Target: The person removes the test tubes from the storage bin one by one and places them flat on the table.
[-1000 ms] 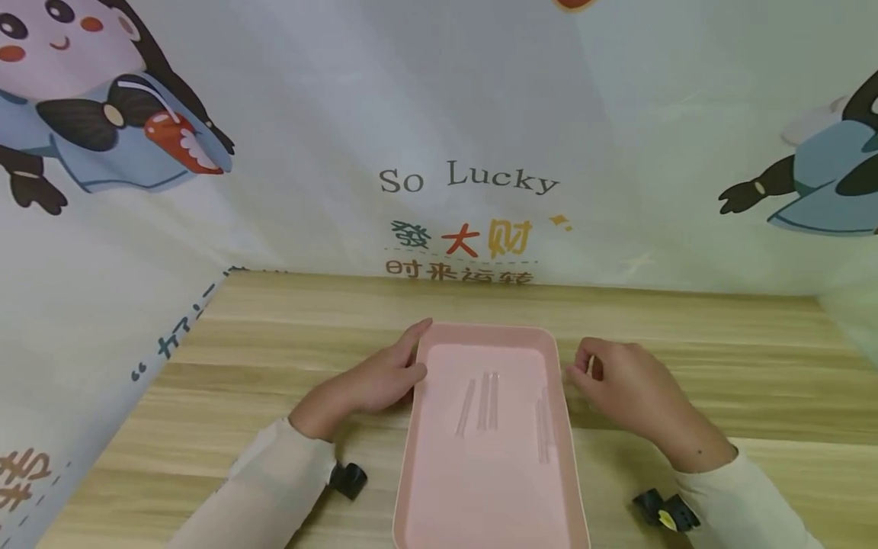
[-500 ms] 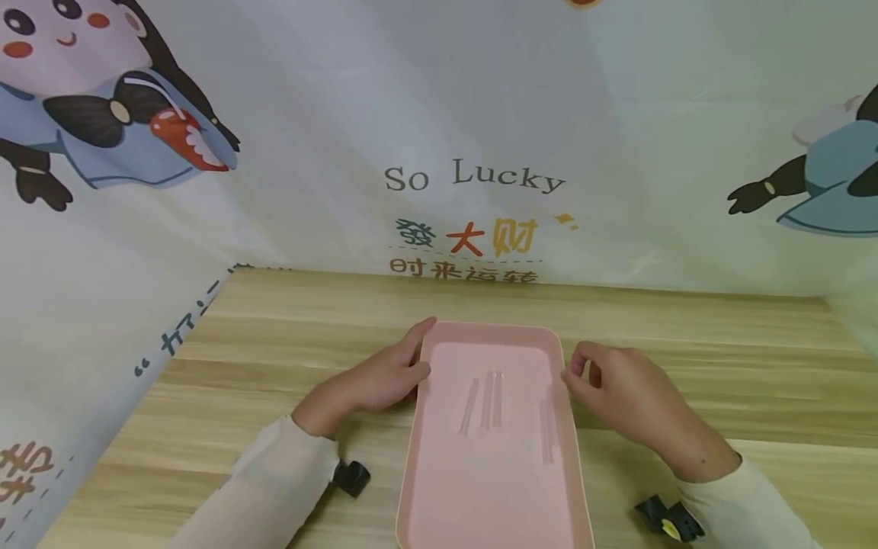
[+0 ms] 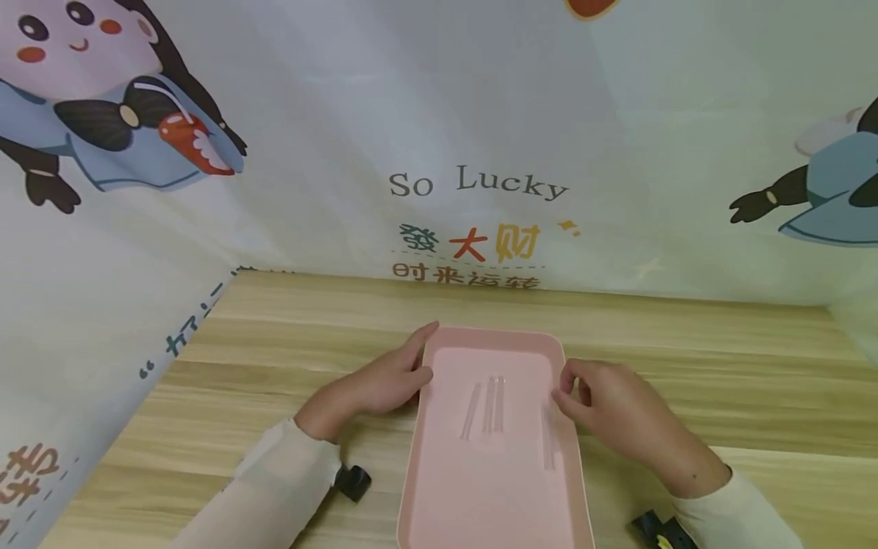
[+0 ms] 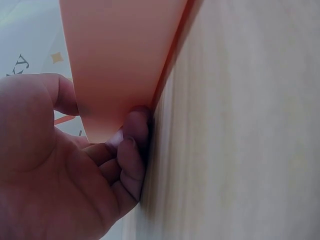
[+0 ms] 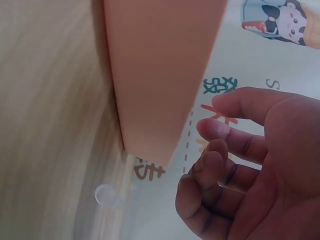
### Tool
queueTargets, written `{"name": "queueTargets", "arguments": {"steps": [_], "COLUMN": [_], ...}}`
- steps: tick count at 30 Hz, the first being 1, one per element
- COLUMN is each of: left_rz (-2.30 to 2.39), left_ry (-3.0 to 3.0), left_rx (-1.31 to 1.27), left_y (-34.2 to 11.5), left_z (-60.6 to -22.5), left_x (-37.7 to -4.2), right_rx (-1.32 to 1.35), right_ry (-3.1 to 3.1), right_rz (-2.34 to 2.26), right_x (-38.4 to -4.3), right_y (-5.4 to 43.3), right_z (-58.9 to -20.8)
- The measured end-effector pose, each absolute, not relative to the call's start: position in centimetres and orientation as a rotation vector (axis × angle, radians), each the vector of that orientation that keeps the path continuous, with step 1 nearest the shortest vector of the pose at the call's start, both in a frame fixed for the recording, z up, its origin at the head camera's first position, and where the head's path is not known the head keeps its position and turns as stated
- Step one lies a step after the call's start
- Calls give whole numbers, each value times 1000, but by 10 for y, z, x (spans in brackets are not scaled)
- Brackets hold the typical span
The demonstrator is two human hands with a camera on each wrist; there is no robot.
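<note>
A pink rectangular tray [image 3: 488, 499] lies on the wooden table. My left hand [image 3: 384, 379] holds its far left edge, thumb at the rim and fingers curled against the outer side, as the left wrist view shows. Three slim clear tubes [image 3: 489, 406] lie near the tray's middle. At least one more clear tube [image 3: 548, 438] lies along the right wall, its far end close to my right fingertips. My right hand [image 3: 617, 404] is at the right rim, fingers loosely bent, thumb and index finger apart. In the right wrist view nothing shows between them.
A printed cloth [image 3: 329, 152] hangs behind the table and along its left side. Wood tabletop [image 3: 686, 358] surrounds the tray. A small clear round thing [image 5: 105, 195] shows beyond the tray in the right wrist view. Black cameras [image 3: 353, 483] sit at both wrists.
My right hand has moved left and slightly nearer, from beside the tray to over its right rim. My left hand keeps its hold on the tray. The tubes appear unmoved.
</note>
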State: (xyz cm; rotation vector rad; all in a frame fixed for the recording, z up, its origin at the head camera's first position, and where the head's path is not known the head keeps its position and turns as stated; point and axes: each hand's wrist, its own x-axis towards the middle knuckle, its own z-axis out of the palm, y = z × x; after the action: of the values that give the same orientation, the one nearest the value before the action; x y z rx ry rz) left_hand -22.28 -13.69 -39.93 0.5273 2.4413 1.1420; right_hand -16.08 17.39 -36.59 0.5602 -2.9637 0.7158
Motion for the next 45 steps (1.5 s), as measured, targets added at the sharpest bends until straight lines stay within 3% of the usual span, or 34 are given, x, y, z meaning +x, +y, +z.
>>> {"name": "queueTargets", "arguments": {"steps": [45], "left_rz": [1176], "left_ry": [2434], "left_rx": [525], "left_y": [-136], "left_z": [-406], "left_x": [-223], "right_rx": [616], "right_ry": [-3062], "right_rz": [510], "right_x": [-159], "right_y": [164], "right_z": [-393]}}
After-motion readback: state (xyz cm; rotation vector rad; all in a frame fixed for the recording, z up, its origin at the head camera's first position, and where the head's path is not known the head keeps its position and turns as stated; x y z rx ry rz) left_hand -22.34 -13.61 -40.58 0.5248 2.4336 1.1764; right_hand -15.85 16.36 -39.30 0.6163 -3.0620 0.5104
